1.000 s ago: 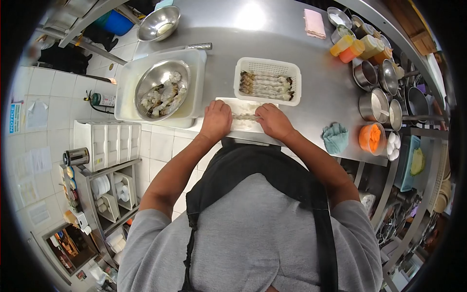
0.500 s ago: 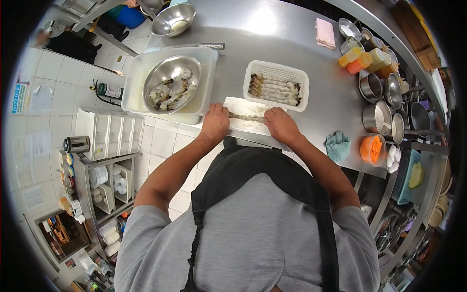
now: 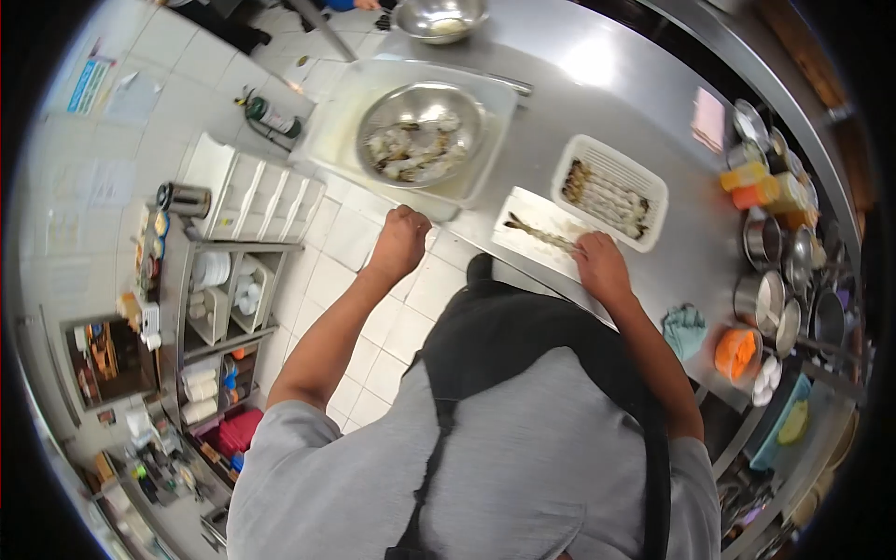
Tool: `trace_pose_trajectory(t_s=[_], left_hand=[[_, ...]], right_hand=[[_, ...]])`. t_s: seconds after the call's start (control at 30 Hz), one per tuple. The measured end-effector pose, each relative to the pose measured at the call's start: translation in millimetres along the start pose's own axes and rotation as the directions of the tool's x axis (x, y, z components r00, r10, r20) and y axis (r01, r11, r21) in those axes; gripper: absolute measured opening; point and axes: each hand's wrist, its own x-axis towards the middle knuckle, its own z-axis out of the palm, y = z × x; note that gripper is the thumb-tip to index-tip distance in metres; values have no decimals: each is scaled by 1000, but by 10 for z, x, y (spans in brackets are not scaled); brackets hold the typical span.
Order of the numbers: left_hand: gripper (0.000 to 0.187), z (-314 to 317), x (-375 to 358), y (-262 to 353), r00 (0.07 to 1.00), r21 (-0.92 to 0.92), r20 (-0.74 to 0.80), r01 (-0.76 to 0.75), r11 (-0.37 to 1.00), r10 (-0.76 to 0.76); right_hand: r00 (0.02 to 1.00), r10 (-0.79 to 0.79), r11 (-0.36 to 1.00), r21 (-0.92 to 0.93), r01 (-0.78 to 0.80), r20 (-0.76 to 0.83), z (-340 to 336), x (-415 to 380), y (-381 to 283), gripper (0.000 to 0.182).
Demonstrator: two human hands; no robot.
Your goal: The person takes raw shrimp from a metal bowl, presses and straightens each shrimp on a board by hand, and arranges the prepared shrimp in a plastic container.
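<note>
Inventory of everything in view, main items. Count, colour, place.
Single shrimp: 1, grey, on board
Board: 1, white, table's near edge
Basket: 1, white, beyond board
Shrimp row: several, grey-brown, in basket
Steel bowls: 2, silver, one on tub, one beyond
Shrimp heap: uncountable, grey-brown, in nearer bowl
Tub: 1, translucent, left
Cloths: 2, pink and teal, right
Squeeze bottles: several, yellow to orange, right
Extinguisher: 1, green, far left
Left hand: 1, bare, near tub
Right hand: 1, bare, at single shrimp's end

Place: commercial kitchen
Tabletop: stainless steel
Condiments: squeeze bottles
Cookware: metal pots
Wall: white tiles
</note>
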Motion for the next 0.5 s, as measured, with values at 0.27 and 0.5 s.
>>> trace_pose_trajectory(t_s=[0.27,0.5], left_hand=[[21,-1206,-31,-1318,925,83,-250,314,946,-285],[16,-2147,63,-1924,733,-14,-600,391,920,-320]], right_hand=[[999,28,1000,-9,-28,31,7,42,-14,19],[997,61,998,-5,-61,52,-11,61,-64,18]])
